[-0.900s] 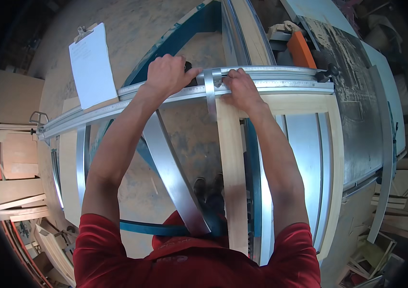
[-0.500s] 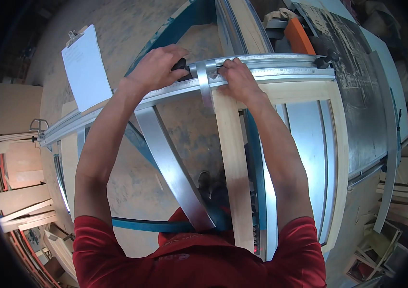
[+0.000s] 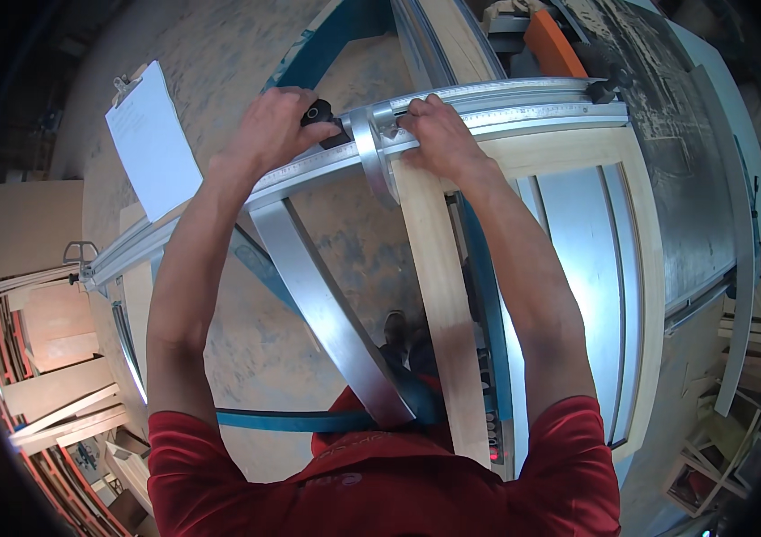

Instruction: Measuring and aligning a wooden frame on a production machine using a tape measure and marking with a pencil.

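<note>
A long aluminium fence rail [image 3: 523, 116] with a printed scale crosses in front of me. My left hand [image 3: 275, 132] is closed round a black knob [image 3: 316, 115], thumb toward the right. Just right of the knob, a curved silver stop [image 3: 368, 148] straddles the rail, its lower end hanging beside a pale wooden frame [image 3: 425, 215]. My right hand [image 3: 443, 139] is curled over the rail at the frame's far left corner, close to the stop. What its fingertips press on is partly hidden. The frame lies under my right forearm, against the rail.
Below the frame lies a shiny metal sliding table [image 3: 577, 242]. A silver support arm [image 3: 327, 304] slants toward my body. At left, a clipboard with white paper [image 3: 155, 143] rests by the rail. An orange part [image 3: 553, 43] stands beyond the rail; wood offcuts [image 3: 67, 416] are stacked at lower left.
My left hand, the knob and the stop have shifted a little left along the rail. More of the knob shows. My right hand stays by the frame corner; the whole view has tilted slightly.
</note>
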`<act>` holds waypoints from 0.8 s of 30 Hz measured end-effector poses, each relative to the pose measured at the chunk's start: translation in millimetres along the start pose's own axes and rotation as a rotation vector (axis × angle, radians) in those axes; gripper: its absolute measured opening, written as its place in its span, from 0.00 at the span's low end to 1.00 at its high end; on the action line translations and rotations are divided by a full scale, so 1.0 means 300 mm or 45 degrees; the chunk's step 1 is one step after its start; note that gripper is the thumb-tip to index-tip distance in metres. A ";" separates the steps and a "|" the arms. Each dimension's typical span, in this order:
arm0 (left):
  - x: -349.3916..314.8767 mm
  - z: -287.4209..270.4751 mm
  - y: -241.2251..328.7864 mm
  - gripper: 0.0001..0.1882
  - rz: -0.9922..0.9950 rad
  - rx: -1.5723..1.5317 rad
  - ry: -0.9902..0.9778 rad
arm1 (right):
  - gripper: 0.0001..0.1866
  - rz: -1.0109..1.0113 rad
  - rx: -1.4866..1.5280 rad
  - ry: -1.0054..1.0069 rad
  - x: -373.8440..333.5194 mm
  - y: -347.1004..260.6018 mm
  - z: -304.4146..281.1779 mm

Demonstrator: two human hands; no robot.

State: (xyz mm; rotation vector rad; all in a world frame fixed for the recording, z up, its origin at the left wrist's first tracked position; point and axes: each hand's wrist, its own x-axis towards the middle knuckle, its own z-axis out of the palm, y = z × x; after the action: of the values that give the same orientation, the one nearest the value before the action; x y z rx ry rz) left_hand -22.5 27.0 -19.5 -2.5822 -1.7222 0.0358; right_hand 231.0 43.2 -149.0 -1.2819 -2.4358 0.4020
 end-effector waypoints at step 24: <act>0.094 0.160 -0.081 0.20 0.170 -0.113 0.065 | 0.29 -0.106 -0.075 0.374 -0.064 0.000 0.035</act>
State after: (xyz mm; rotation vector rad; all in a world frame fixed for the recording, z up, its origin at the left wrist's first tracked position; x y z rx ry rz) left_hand -36.2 63.2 -66.3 -2.7316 -1.5672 -0.1046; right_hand 236.6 26.4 -161.8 -1.1664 -2.2559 0.1110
